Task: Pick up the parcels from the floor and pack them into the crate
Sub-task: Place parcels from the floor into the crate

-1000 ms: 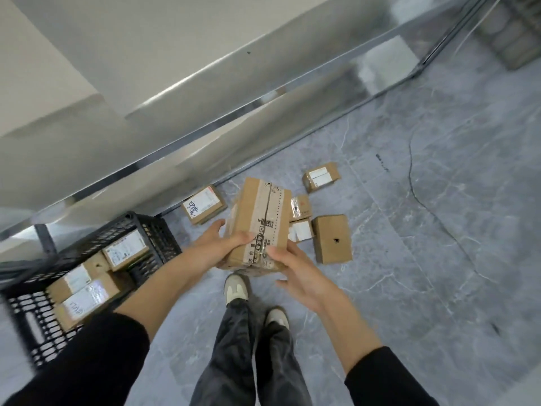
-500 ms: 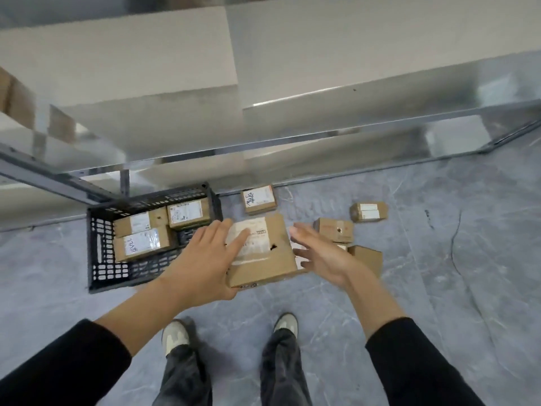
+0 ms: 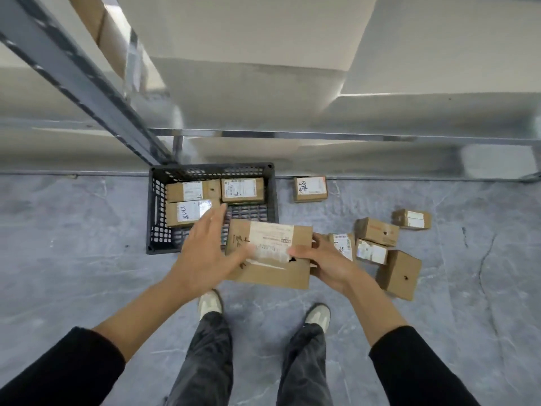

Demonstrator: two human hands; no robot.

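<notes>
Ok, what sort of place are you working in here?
Likely a warehouse or parcel storeroom: grey metal shelving stacked with big cartons, labelled cardboard parcels strewn on the grey floor, and a black plastic crate partly packed with them.

Left hand (image 3: 205,253): fingers straight, thumb against the parcel (image 3: 272,271).
Right hand (image 3: 325,262): thumb on top, fingers curled round its edge.
Arms (image 3: 140,317): both stretched forward, forearms bare.

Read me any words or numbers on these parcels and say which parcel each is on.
Held parcel: printed label and handwritten marks, too blurred to read.
Near-left parcel in crate: handwritten digits, unclear.
Floor parcel beside crate: handwritten characters, illegible.
Remaining labels: too small.
</notes>
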